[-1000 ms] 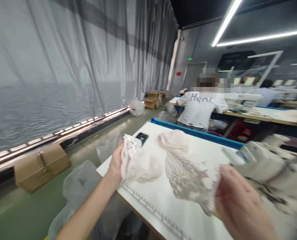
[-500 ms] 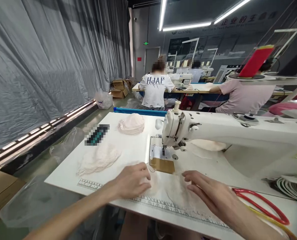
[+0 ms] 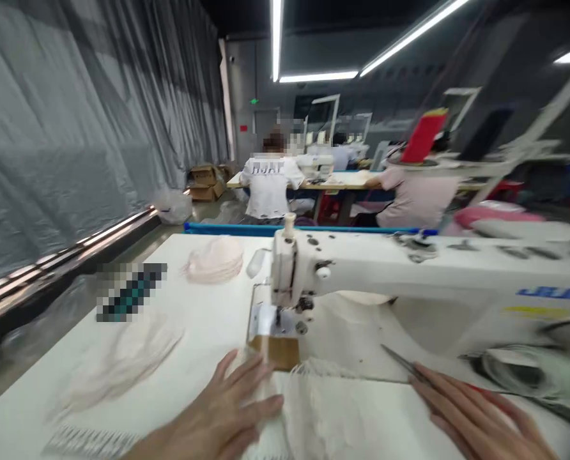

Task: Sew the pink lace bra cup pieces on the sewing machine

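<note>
Lace (image 3: 328, 409) lies just before the needle (image 3: 278, 314), my left hand (image 3: 227, 415) spread flat on it, right hand (image 3: 477, 415) open by the scissors (image 3: 402, 364); fingertips that near could get stitched.

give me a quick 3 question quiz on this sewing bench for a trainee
1. True or false: the left hand lies flat on the pale lace fabric in front of the white sewing machine.
2. What sits on the white table beyond the machine's head, to its left? A) a green bucket B) a stack of pale pink fabric pieces C) a pile of books
3. Fill in: the thin metal tool lies by the fingertips of the ___ hand.
Key: 1 true; 2 B; 3 right hand.
</note>
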Action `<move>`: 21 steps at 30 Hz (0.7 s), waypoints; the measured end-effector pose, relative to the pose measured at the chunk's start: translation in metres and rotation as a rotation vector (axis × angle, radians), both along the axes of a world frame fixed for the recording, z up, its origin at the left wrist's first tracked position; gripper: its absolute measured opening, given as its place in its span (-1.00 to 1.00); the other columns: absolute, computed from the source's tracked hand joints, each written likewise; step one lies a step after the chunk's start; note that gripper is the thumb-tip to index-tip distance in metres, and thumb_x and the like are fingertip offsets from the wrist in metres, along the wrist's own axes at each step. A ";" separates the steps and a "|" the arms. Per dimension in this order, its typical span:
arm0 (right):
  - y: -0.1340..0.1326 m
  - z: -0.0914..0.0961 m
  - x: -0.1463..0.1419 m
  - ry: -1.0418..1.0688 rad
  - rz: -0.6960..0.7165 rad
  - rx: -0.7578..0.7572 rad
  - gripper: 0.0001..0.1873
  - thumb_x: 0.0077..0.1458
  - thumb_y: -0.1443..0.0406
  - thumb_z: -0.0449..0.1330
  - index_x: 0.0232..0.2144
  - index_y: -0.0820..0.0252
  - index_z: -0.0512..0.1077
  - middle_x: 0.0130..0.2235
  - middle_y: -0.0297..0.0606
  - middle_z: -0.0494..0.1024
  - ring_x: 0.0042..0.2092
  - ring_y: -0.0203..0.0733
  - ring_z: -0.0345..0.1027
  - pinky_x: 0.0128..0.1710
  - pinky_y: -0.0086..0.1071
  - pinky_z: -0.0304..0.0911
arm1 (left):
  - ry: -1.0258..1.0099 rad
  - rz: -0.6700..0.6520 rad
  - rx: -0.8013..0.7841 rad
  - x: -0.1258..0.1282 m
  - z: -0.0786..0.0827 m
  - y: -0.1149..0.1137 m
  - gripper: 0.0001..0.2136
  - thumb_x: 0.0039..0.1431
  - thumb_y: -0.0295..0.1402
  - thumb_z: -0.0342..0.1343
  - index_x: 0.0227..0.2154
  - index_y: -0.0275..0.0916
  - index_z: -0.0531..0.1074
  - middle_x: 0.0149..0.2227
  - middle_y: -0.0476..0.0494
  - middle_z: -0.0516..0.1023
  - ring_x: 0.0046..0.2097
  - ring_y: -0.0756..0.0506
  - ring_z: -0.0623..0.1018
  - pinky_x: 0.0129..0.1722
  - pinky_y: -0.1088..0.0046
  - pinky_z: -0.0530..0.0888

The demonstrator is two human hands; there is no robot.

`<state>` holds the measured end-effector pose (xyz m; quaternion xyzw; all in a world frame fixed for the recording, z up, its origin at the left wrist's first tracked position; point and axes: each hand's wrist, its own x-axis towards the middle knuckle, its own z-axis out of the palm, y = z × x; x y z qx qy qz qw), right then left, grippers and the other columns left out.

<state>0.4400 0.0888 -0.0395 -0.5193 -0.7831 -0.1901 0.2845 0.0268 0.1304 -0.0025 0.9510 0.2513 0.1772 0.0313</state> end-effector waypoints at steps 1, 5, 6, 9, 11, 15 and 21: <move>0.004 0.014 -0.005 -0.123 0.049 0.025 -0.73 0.12 0.18 0.05 -0.15 -0.07 0.46 -0.09 -0.29 0.56 -0.15 -0.04 0.46 -0.22 -0.20 0.23 | -0.050 -0.019 0.100 0.005 -0.009 0.005 -0.49 0.20 -0.37 -0.03 0.20 -0.02 0.03 0.16 -0.25 0.26 0.22 -0.22 0.20 0.18 0.03 0.09; 0.049 0.057 -0.049 -0.071 0.051 -0.080 -0.73 0.20 0.31 -0.06 -0.19 0.08 0.42 -0.20 -0.21 0.57 -0.18 -0.12 0.44 -0.24 -0.30 0.31 | -0.149 -0.104 0.314 0.040 -0.034 0.025 -0.52 0.19 -0.28 0.03 0.17 -0.05 0.11 0.06 -0.25 0.40 0.12 -0.19 0.35 0.16 0.12 0.14; 0.067 0.060 -0.060 -0.066 0.035 -0.080 -0.74 0.20 0.33 -0.06 -0.17 0.12 0.40 -0.17 -0.16 0.55 -0.16 -0.10 0.43 -0.24 -0.28 0.31 | -0.147 -0.137 0.300 0.050 -0.037 0.027 -0.55 0.20 -0.30 0.02 0.15 -0.04 0.13 0.04 -0.22 0.43 0.10 -0.17 0.38 0.15 0.17 0.17; 0.111 0.059 -0.081 -0.063 0.008 -0.086 -0.79 0.15 0.35 -0.02 -0.38 0.17 0.41 -0.34 -0.12 0.55 -0.33 -0.02 0.44 -0.36 -0.21 0.29 | -0.159 -0.185 0.158 0.078 -0.040 0.033 -0.67 0.25 -0.30 -0.07 0.07 0.04 0.23 -0.05 -0.15 0.50 -0.02 -0.12 0.47 0.02 0.30 0.30; 0.123 0.055 -0.084 -0.071 0.011 -0.092 -0.73 0.14 0.39 -0.04 -0.54 0.16 0.35 -0.49 -0.19 0.50 -0.45 -0.05 0.40 -0.44 -0.23 0.25 | -0.182 -0.159 -0.009 0.090 -0.040 0.037 -0.74 0.25 -0.28 -0.09 -0.04 0.06 0.33 -0.12 -0.13 0.53 -0.11 -0.11 0.50 -0.06 0.33 0.34; 0.097 0.059 -0.070 -0.069 0.018 -0.094 -0.69 0.17 0.43 -0.14 -0.48 0.16 0.34 -0.47 -0.23 0.48 -0.48 -0.17 0.39 -0.57 -0.39 0.18 | -0.311 -0.029 -0.610 0.109 -0.020 0.042 -0.67 0.11 -0.04 0.03 -0.15 -0.10 0.42 -0.14 -0.22 0.52 -0.15 -0.18 0.50 -0.11 0.29 0.40; 0.024 0.088 -0.063 -0.154 0.211 -0.020 -0.68 0.21 0.43 -0.16 -0.23 0.10 0.37 -0.27 -0.23 0.59 -0.45 -0.28 0.45 -0.52 -0.46 0.23 | -0.819 0.069 -1.914 0.168 0.039 0.038 -0.47 -0.04 0.12 0.09 -0.35 -0.37 0.36 -0.29 -0.32 0.49 -0.25 -0.20 0.54 -0.22 0.17 0.47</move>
